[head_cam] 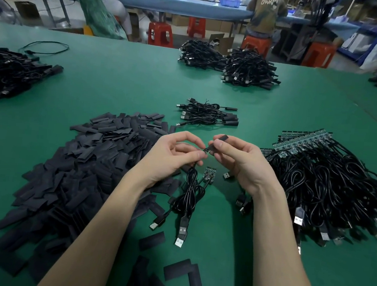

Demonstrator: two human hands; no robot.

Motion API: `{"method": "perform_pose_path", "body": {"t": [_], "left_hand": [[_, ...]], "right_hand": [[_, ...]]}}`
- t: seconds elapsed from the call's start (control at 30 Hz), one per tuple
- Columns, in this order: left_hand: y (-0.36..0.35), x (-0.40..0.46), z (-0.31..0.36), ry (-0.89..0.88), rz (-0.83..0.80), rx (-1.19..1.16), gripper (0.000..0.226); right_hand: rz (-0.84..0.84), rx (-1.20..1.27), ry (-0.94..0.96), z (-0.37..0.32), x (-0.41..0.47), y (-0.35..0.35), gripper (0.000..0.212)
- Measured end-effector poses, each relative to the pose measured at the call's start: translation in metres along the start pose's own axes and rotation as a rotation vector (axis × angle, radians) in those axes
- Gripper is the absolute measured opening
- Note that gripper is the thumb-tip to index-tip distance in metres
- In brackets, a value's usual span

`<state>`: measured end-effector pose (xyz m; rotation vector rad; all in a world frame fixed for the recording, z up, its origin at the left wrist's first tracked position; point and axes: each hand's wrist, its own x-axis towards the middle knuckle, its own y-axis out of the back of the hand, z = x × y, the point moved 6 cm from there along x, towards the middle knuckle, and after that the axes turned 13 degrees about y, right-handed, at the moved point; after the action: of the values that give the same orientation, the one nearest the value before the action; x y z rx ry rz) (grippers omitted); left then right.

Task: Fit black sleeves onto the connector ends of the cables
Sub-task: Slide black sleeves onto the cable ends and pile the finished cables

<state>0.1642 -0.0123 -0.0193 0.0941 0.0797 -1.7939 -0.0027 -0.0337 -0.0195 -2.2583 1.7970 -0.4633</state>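
Sleeves (85, 170) lie in a big heap of flat, dull black pieces on the left of the green surface (128, 85). One black sleeve (222, 138) is pinched in the right hand (238, 161), just above the middle of the surface. The left hand (172, 155) pinches the small connector end (207, 151) of a thin, shiny black cable (188, 188), which hangs down in loops toward the near side. The two hands are close together, and the sleeve's mouth is right by the connector tip. To do this well, I think the sleeve should be squeezed a little so its flat mouth opens, then lined up straight and slid on gently. More cables (329, 189) wait in a tangled pile on the right, some with little green boards. A small bundle of done-looking cables (206, 116) sits farther away.
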Motion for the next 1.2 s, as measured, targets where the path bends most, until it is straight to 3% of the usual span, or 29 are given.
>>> {"method": "perform_pose_path", "body": {"t": [0.37,0.67,0.93,1.1,1.2], "left_hand": [[0.003,0.001,0.001,-0.156,0.125,0.097,0.015],[0.002,0.001,0.003,-0.196,0.102,0.044,0.017],[0.001,0.003,0.000,-0.165,0.086,-0.016,0.019],[0.000,0.005,-0.003,-0.160,0.096,-0.024,0.020],[0.002,0.005,-0.004,-0.153,0.122,-0.058,0.019]], "right_hand": [[0.119,0.103,-0.051,0.010,0.003,0.004,0.013],[0.047,0.087,-0.074,0.008,0.000,-0.002,0.011],[-0.011,0.043,-0.068,0.008,-0.002,-0.005,0.023],[-0.015,-0.041,-0.015,0.006,-0.002,-0.008,0.026],[0.040,-0.102,0.152,0.000,0.000,-0.010,0.030]]}}
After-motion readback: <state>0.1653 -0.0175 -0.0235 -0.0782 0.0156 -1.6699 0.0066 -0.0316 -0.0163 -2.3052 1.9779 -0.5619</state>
